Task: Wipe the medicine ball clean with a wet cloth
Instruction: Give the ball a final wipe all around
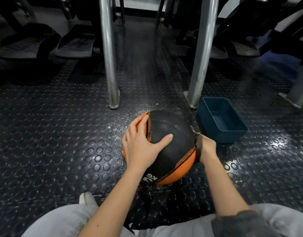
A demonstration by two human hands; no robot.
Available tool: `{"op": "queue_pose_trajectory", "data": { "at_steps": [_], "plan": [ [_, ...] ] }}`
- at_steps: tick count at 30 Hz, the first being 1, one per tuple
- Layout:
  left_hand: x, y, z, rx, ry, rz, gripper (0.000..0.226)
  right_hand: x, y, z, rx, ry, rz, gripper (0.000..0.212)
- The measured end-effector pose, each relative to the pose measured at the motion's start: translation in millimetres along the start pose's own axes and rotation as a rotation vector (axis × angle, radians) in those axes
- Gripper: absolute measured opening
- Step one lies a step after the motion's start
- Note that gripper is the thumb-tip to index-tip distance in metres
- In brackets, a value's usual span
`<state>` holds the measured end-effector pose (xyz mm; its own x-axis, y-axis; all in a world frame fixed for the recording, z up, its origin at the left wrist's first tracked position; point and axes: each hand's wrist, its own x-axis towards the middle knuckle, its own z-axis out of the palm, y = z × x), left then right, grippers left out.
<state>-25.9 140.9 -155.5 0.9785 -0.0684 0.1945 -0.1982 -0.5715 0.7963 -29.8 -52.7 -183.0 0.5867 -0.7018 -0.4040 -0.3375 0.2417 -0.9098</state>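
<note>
You have the ball (173,127) on the floor (61,134) at mid-view, ahead of your knees and short of the posts (111,65). Your left hand (140,142) lies spread over its 9 o'clock shoulder, fingers straight and thumb reaching across the black panel to steady it. Your right hand (207,147) grips the dark cloth (198,142), bunched at the thumb side, and presses it to the ball's 3 o'clock flank; the fingertips are hidden. The tub (231,135) sits at 2 o'clock, near the ball but apart from it. Water glitters on the floor at 10 and 6 o'clock of the ball, so wiping looks well under way. The top shows a scuff, and the underside and the orange panels toward you likely remain.
</note>
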Motion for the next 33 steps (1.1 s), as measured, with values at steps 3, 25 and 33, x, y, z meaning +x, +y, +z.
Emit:
{"op": "queue_pose_trajectory", "data": {
  "at_steps": [3, 25, 33],
  "plan": [
    [3.6, 2.1, -1.2, 0.013, -0.012, -0.032, 0.090, -26.8, 25.5, -4.3, 0.130, 0.189, 0.008, 0.030],
    [9.0, -19.1, -29.6, -0.172, -0.376, -0.003, 0.123, -83.6, -64.8, 56.3, -1.004, -0.242, -1.121, 0.025],
    [7.2, -0.9, -21.5, -0.103, -0.403, 0.081, 0.115, -24.5, -41.8, -3.4, -0.600, -0.008, -0.702, 0.019]
  ]
}}
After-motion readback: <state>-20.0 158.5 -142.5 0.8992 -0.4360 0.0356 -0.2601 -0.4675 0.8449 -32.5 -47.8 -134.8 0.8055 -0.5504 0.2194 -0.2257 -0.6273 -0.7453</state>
